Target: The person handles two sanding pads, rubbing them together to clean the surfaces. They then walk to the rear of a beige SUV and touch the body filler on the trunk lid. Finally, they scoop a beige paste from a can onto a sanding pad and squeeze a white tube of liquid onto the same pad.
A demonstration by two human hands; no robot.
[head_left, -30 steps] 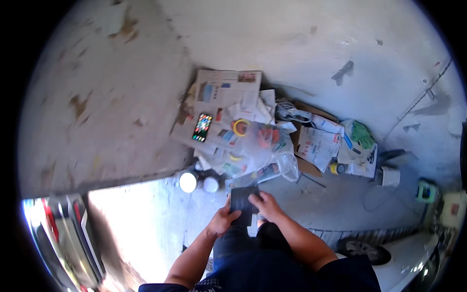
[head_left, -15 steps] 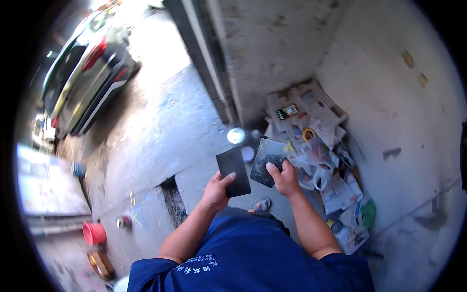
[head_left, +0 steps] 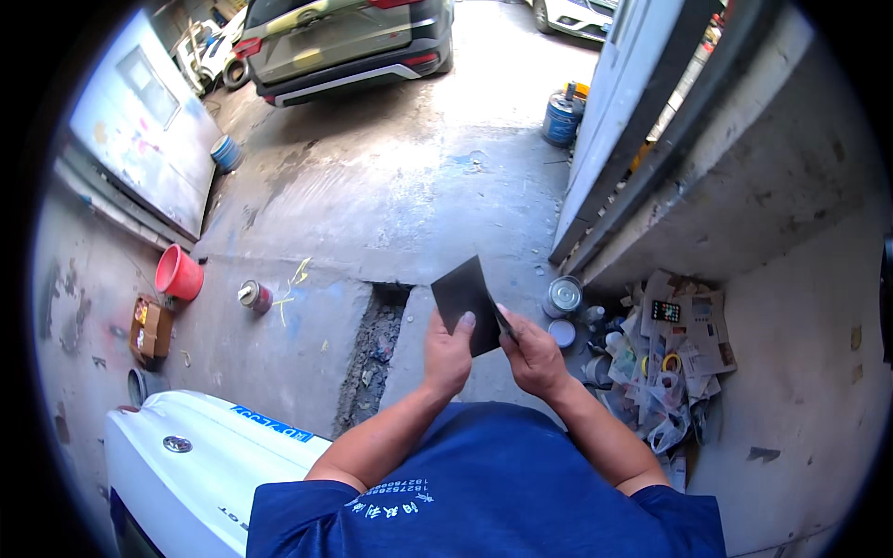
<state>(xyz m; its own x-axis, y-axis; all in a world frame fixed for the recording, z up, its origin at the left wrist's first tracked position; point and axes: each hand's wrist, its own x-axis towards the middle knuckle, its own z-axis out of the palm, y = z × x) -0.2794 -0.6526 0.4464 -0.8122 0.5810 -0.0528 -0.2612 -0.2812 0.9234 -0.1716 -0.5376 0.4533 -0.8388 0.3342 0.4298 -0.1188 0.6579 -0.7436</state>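
My left hand [head_left: 448,355] grips a thin, matte black rectangular sheet [head_left: 462,293], its thumb lying on the upper face. The sheet is tilted, with one corner pointing away from me. Close against its right edge is a second dark sheet [head_left: 505,325], pinched in my right hand [head_left: 537,357] and seen nearly edge-on. Whether the two sheets touch cannot be made out. Both hands are in front of my chest, above the concrete floor [head_left: 465,219].
A trench [head_left: 366,358] cuts the floor ahead. On the right are a metal can [head_left: 563,295] and newspapers with plastic bags [head_left: 665,395]. To the left stand a red bucket [head_left: 179,273], a small can [head_left: 254,296] and a white car [head_left: 200,460]. A dark SUV [head_left: 349,46] is parked beyond.
My hands have come together, and the right sheet has turned from face-up to nearly edge-on beside the left one. The view has swung left, bringing the white car into sight.
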